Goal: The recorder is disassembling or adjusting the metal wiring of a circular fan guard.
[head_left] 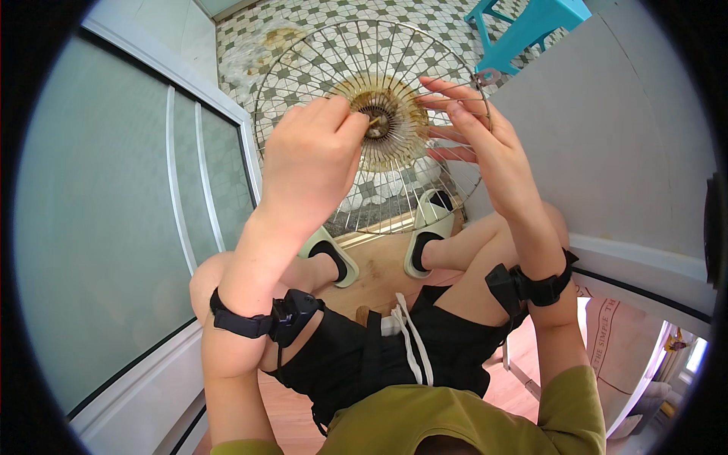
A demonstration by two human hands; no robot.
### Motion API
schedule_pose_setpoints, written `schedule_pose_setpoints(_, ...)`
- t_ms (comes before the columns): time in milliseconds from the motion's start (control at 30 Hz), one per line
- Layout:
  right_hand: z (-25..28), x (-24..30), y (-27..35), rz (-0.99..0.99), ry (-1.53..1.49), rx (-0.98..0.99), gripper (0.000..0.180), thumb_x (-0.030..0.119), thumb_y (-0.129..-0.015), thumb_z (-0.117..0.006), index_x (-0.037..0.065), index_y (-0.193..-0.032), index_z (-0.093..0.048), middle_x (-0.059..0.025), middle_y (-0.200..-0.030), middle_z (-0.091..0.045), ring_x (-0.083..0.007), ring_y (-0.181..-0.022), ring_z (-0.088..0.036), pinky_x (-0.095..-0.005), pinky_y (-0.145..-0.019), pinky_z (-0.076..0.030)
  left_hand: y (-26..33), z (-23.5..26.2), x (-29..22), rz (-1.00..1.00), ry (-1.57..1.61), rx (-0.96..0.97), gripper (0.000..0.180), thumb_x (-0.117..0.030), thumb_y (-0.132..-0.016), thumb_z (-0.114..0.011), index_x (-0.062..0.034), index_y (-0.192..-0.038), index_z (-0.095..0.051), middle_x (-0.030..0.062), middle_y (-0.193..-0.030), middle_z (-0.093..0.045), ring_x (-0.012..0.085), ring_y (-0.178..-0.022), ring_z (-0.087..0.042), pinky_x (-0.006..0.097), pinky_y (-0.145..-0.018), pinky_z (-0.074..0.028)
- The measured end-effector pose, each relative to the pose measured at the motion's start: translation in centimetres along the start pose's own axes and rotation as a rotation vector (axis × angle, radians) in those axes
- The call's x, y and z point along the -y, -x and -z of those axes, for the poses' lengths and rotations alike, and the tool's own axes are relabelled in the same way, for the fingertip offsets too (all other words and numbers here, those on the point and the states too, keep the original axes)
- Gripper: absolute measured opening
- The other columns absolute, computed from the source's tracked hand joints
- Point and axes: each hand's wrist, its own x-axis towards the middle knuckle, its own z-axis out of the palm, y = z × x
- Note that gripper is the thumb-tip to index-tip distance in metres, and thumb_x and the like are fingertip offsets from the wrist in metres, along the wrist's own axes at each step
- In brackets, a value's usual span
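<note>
A round wire fan grille (377, 220) is held up in front of me, its thin spokes running from a small hub to an outer ring. Yellow-brown grime coats the grille's middle. My right hand (489, 144) holds the ring on the right, thumb on the near side and fingers stretched behind the spokes. Close to the hub, my left hand (315, 148) is closed in a pinch. A thin yellowish stick (374, 120) seems to poke out of its fingertips toward the hub; the rest of it is hidden by the hand.
Below the grille lies a floor of patterned tiles (303, 53) with a brownish stain. A turquoise plastic stool (523, 34) stands at the far right. A framed glass door (114, 205) is close on my left, a grey panel (607, 129) on my right.
</note>
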Motion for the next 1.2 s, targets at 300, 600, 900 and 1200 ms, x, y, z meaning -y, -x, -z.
schedule_pose_setpoints(300,-0.8,-1.0,0.3,-0.022,-0.036,0.04,0.037,0.026,-0.097,-0.043,0.008,-0.128,-0.05,-0.0059,-0.114,-0.057,-0.0121,-0.091,-0.054,-0.0271,-0.076,-0.049,0.3,-2.6,-1.0,-0.12,-0.142,0.004,0.008,-0.008,-0.06,-0.058,-0.0082,-0.066,-0.053,0.0038,-0.071,-0.048,0.0191,-0.071,-0.053,0.029,-0.061,-0.044)
schedule_pose_setpoints(600,-1.1,-1.0,0.2,-0.04,-0.179,0.046,0.036,0.022,-0.097,-0.041,0.007,-0.13,-0.044,-0.0097,-0.122,-0.051,-0.0166,-0.099,-0.054,-0.0302,-0.081,-0.05,-0.1,-4.2,-0.7,0.046,-0.11,-0.114,0.012,-0.005,-0.074,-0.061,-0.0067,-0.071,-0.05,0.0071,-0.068,-0.048,0.0239,-0.061,-0.054,0.035,-0.053,-0.044)
schedule_pose_setpoints(900,-1.2,-1.3,0.1,-0.031,-0.315,0.032,0.041,0.02,-0.097,-0.04,0.006,-0.135,-0.036,-0.015,-0.132,-0.041,-0.0254,-0.113,-0.049,-0.0383,-0.093,-0.047,-0.7,-2.9,0.0,0.178,-0.039,-0.047,0.01,-0.007,-0.074,-0.065,-0.0074,-0.078,-0.056,0.0053,-0.074,-0.055,0.0235,-0.067,-0.057,0.034,-0.057,-0.045)
schedule_pose_setpoints(1200,-0.5,-1.9,-0.2,0.023,-0.106,0.145,0.04,0.015,-0.094,-0.042,0.006,-0.133,-0.038,-0.0105,-0.127,-0.044,-0.0163,-0.106,-0.05,-0.0312,-0.086,-0.048,-0.4,-3.8,0.8,-0.037,-0.034,-0.043,0.01,-0.005,-0.07,-0.068,-0.0081,-0.076,-0.06,0.005,-0.072,-0.052,0.024,-0.069,-0.054,0.034,-0.061,-0.044)
